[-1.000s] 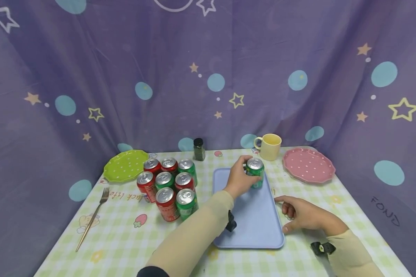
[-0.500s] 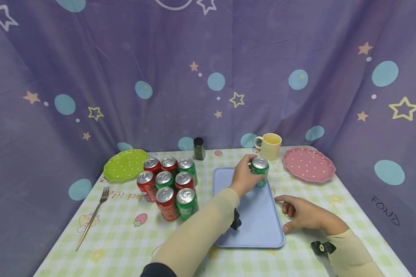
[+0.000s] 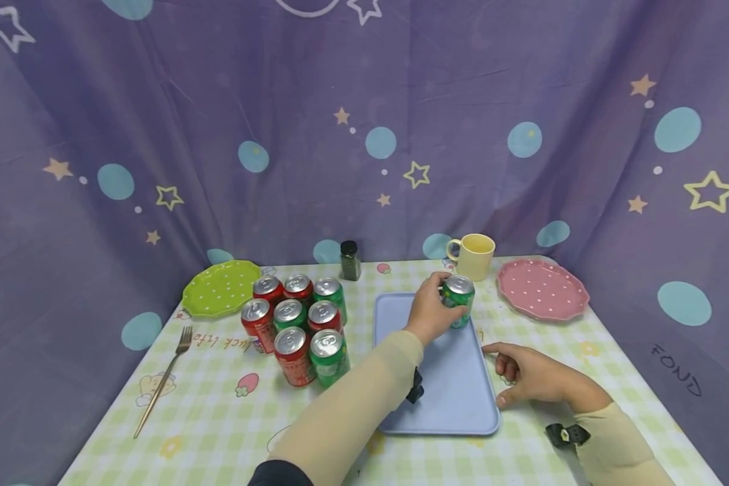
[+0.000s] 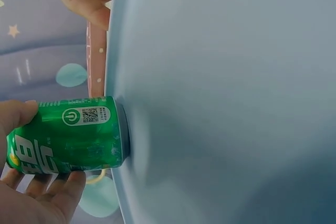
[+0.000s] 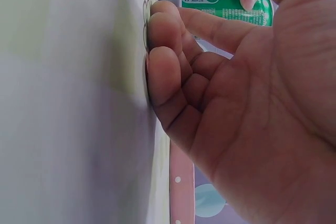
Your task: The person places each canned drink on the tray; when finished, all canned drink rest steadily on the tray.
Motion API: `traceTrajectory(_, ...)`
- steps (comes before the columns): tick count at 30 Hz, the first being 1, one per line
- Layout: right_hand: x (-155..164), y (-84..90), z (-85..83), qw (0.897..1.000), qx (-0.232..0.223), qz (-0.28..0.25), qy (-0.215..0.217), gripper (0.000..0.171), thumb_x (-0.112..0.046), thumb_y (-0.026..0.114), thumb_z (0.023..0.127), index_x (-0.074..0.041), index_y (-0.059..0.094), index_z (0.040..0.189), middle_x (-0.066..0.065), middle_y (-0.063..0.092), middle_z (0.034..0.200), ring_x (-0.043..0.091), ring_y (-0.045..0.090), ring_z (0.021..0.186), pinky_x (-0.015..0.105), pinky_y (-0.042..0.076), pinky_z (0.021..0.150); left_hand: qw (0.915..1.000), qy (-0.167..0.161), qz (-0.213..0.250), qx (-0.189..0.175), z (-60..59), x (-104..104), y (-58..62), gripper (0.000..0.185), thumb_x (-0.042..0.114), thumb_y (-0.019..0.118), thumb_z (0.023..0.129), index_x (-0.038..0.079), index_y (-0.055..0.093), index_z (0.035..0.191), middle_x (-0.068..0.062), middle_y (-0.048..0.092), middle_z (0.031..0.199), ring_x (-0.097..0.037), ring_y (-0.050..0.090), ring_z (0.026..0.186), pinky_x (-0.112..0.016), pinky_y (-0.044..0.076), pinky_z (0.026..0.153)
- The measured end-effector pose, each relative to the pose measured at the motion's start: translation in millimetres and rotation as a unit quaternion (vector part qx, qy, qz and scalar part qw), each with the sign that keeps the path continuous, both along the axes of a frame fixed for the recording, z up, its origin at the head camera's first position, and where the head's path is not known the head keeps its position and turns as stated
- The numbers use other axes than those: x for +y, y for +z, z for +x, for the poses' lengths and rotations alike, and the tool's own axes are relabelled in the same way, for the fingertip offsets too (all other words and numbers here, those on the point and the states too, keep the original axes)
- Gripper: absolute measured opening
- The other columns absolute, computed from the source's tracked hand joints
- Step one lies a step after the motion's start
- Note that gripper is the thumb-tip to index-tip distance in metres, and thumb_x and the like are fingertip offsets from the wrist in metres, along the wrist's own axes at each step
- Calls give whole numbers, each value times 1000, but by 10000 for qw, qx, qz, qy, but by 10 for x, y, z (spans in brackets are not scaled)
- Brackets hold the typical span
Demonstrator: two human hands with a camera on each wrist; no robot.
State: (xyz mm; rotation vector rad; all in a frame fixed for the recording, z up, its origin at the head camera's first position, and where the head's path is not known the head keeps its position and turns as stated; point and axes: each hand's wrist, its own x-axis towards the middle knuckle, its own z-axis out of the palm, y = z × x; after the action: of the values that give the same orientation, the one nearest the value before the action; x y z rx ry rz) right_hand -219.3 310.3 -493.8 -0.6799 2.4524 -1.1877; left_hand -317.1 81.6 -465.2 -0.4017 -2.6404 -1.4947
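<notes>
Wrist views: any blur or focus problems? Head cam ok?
Head view: evenly lit, sharp, slight wide-angle bowing at the edges; left hand and green can read clearly. Left wrist view: can label is sharp, the blue tray a featureless soft surface. Right wrist view: right hand fills the frame, tablecloth badly blurred.

The left hand covers the near side of the green can; the small jar's label (at the worktop's far edge) is too small to read.
</notes>
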Motion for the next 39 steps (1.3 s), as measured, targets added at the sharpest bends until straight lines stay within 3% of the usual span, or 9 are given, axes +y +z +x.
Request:
traceTrajectory(13,-13,-3,-12,10000,-28,-49,25,96,-18,97,73,7,45,149,11,56,100,20,54,85,27,49,70,9995,220,-174,174,56,-12,27,73,27,93,82,23,55,144,1,61,134,-15,60,121,-36,51,103)
traceTrajectory(17,-14,-8,-3,10000,7,-66,60,95,-19,97,73,8,45,149,12,56,100,21,54,85,27,49,70,9991,113,40,400,177,-96,167,74,26,91,84,24,54,148,0,59,138,-21,58,127,-38,49,106)
traceTrajectory(21,-8,-19,5,9999,55,-114,90,96,-20,96,73,10,45,148,12,56,100,20,54,84,26,50,70,9954,-93,262,915,411,-273,367,66,26,86,88,25,55,146,4,57,140,-20,57,129,-39,50,104)
traceTrajectory(27,11,-32,15,9998,69,-116,110,95,-20,96,73,9,45,148,12,57,99,18,54,84,26,49,69,9789,-563,661,1849,790,-729,614,56,18,83,90,17,59,141,5,61,137,-14,58,125,-36,49,107)
traceTrajectory(31,24,-27,16,9998,133,-131,99,95,-19,97,73,9,46,148,11,57,100,18,54,84,26,50,70,9715,-780,636,2147,984,-1140,737,54,15,83,90,14,61,139,3,62,136,-14,57,124,-37,46,110)
traceTrajectory(35,27,-33,12,9997,155,-148,124,95,-20,96,73,8,46,148,11,57,100,18,55,84,26,50,70,9684,-763,556,2308,1084,-1642,728,55,14,84,90,17,61,140,4,61,139,-16,56,130,-41,44,112)
traceTrajectory(39,19,-26,10,9997,133,-149,155,94,-20,96,73,8,46,148,11,56,100,18,55,84,27,50,70,9699,-375,570,2336,1144,-2159,620,57,10,84,90,17,60,142,1,60,141,-19,53,134,-35,42,113)
